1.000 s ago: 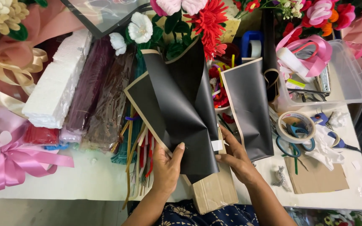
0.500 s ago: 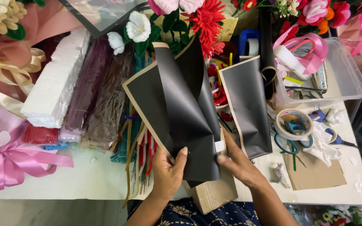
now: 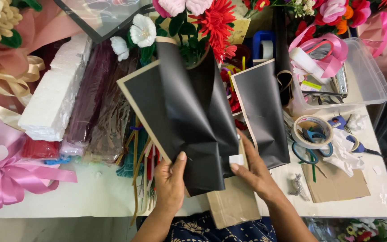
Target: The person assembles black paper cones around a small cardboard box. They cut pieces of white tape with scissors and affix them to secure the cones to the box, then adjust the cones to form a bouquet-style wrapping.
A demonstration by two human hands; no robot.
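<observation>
Hands meet low at the middle of the desk (image 3: 90, 197), both closed on a gathered black paper (image 3: 189, 112) with a tan edge: the left hand (image 3: 171, 183) pinches its lower left fold with the thumb on top, and the right hand (image 3: 254, 172) grips the lower right side, a small white piece of tape (image 3: 236, 159) just by its thumb. The paper fans upward and stands above a brown bag (image 3: 234, 201) that lies at the desk's near edge. Just beside it on the right a second black sheet (image 3: 263, 112) leans upright. Left of the hands lie bundles of stems (image 3: 139, 161), wrapped dark rolls (image 3: 90, 98) and a white foam block (image 3: 57, 98), with a pink bow (image 3: 5, 179) at the far left. To the right are a tape roll (image 3: 312, 132), scissors (image 3: 307, 157), a cardboard piece (image 3: 337, 183) and a clear tub (image 3: 363, 76). Red and white flowers (image 3: 216, 22) crowd the far edge
</observation>
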